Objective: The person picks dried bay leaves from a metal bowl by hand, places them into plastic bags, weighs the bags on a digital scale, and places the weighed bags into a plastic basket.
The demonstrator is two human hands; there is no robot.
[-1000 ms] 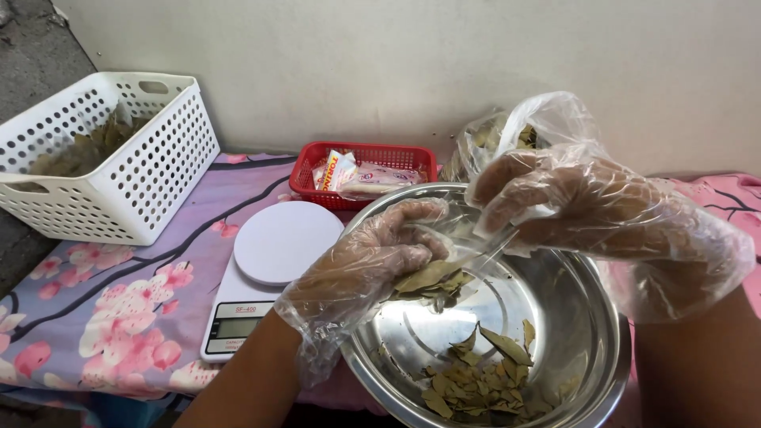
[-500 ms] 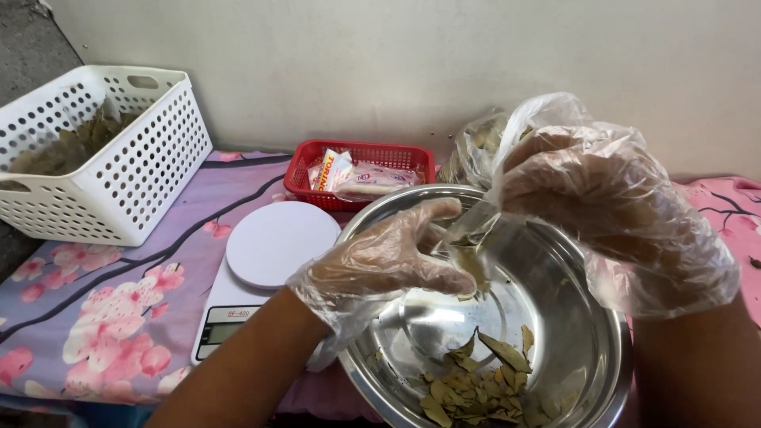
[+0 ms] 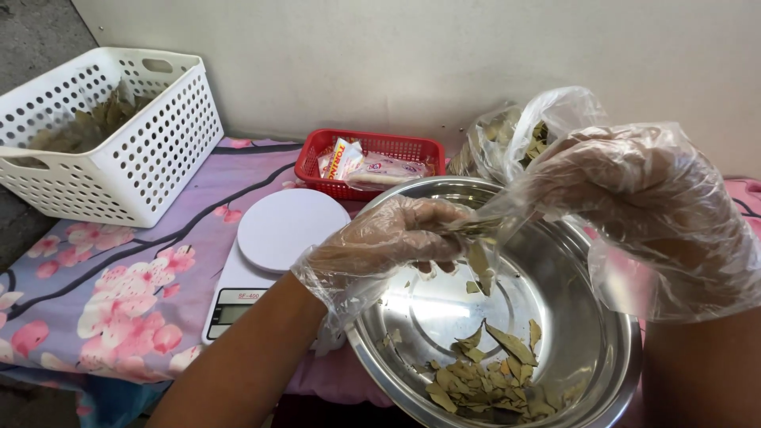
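A plain pale wall (image 3: 380, 63) is seen at the far side, and below it a counter (image 3: 119, 293) covered with a purple cloth printed with pink blossoms. Over a steel bowl (image 3: 610, 372) at the near right, both hands are held, each in a loose clear plastic glove. A few dried leaves (image 3: 479, 255) are pinched between the two hands: the fingers of the left hand (image 3: 396, 238) are closed together on them, and the fingers of the right hand (image 3: 634, 198) are bunched on the same cluster from the right, though the crumpled glove hides exactly how they close. Small leaf fragments are seen hanging and falling just under the grip. A modest heap of leaf pieces (image 3: 491, 376) lies at the near side of the bowl's floor; most of the floor is bare metal, so the bowl is judged to be only lightly filled. Behind the right hand a clear plastic bag (image 3: 507, 135) with more leaves stands open. At the far left a white perforated basket (image 3: 158, 158) holds further leaves, its amount not clear through the holes. Left of the bowl a white digital kitchen scale (image 3: 277, 238) is set with nothing on its round platform, so weighing is judged not yet done. A small red basket (image 3: 313, 162) with flat packets (image 3: 357, 166) is set at the far side, untouched. Much leaf stock is judged to remain.
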